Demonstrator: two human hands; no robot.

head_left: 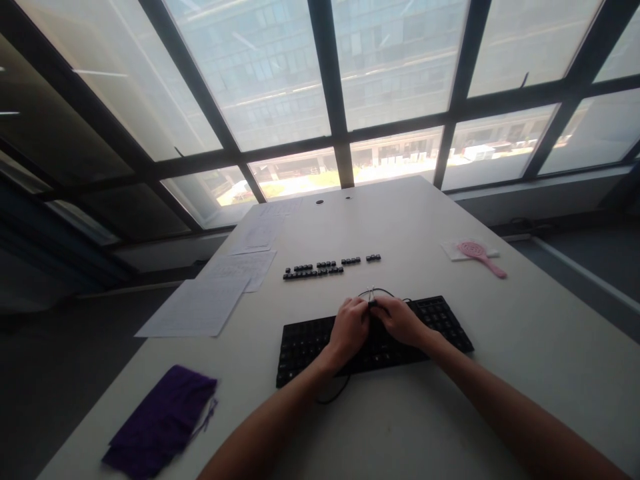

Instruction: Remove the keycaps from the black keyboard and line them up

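A black keyboard point(310, 343) lies slightly turned on the white table, its cable showing behind and in front of it. Over its middle, my left hand point(351, 325) and my right hand point(399, 319) meet, both with fingers closed. Between their fingertips is a small black keycap point(372, 304), with the thin wire prongs of a keycap puller point(371, 292) standing up from it. Both hands grip at this spot; which fingers hold which part is too small to tell. Behind the keyboard, loose black keycaps point(313, 273) stand in two rows.
Printed papers point(193, 308) lie along the left side of the white table point(400, 227). A purple cloth bag point(163, 420) rests at the front left. To the right, a pink hairbrush point(480, 257) lies on a white packet point(453, 251). Large windows stand beyond the table.
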